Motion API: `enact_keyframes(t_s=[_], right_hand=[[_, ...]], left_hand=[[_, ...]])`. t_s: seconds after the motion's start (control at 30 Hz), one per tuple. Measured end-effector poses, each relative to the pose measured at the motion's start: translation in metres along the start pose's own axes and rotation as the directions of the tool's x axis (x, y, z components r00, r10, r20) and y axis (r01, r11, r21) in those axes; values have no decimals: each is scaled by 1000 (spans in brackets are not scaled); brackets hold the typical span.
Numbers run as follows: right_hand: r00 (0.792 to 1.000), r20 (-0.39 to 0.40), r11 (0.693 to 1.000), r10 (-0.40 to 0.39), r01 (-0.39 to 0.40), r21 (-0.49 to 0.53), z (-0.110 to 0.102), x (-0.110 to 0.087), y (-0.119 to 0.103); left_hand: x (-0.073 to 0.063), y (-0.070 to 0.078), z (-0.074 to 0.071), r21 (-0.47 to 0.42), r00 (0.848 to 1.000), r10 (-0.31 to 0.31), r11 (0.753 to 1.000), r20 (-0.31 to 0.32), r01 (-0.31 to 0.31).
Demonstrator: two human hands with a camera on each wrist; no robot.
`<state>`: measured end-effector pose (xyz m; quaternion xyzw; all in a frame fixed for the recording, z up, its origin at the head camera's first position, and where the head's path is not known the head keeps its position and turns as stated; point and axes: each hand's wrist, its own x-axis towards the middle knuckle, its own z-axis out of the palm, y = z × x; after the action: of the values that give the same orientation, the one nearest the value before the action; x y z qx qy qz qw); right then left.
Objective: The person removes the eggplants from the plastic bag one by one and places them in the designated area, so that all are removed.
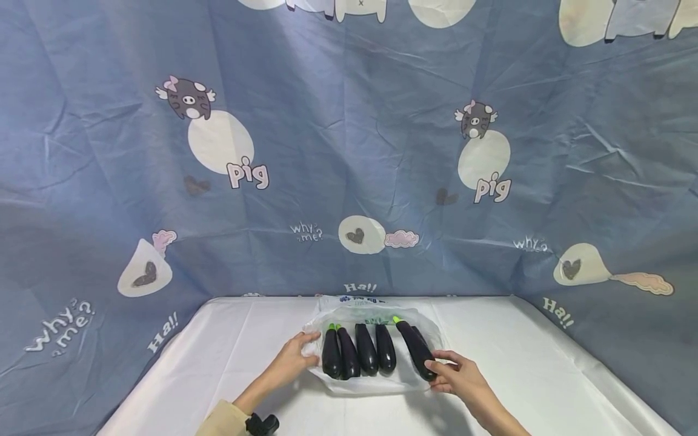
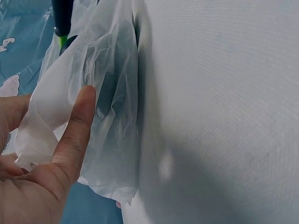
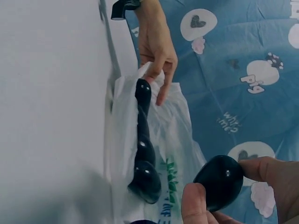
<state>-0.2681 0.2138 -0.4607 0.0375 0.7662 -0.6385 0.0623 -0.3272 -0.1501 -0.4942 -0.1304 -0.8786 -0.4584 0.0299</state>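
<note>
Nearest you, on the near left side of the bag [image 1: 384,386], are your tan sleeve [image 1: 222,419] and the black strap [image 1: 262,425] at your wrist. Your right grip [image 1: 457,374], at the bag's near right corner, pinches the fat end of one eggplant [image 1: 415,349] between thumb and fingers; that eggplant slants over the bag's right side, its green stem pointing away from you. Your left grip [image 1: 291,363] pinches the bag's left edge, thumb on one face of the plastic and fingers on the other. Inside the bag, from its left side to its middle, lie four more eggplants [image 1: 366,351], and another shows partly behind the one you hold. The white surface [image 1: 523,363] spreads under and around the bag. Beyond the bag hangs a blue cloth [image 1: 349,169] printed with pigs and words.
</note>
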Motion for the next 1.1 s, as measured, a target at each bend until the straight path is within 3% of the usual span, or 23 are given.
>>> enact_keyframes(t_s=[0.7,1.1], right_hand=[[992,-123,997,-39,47,67,-31,4,-28],[985,-169,997,-31,43,67,-49,18,-19]], left_hand=[[-2,3,0,18,1000,17,1000,-12,-17],[-3,1,2,17,1000,15,1000,-11,-15]])
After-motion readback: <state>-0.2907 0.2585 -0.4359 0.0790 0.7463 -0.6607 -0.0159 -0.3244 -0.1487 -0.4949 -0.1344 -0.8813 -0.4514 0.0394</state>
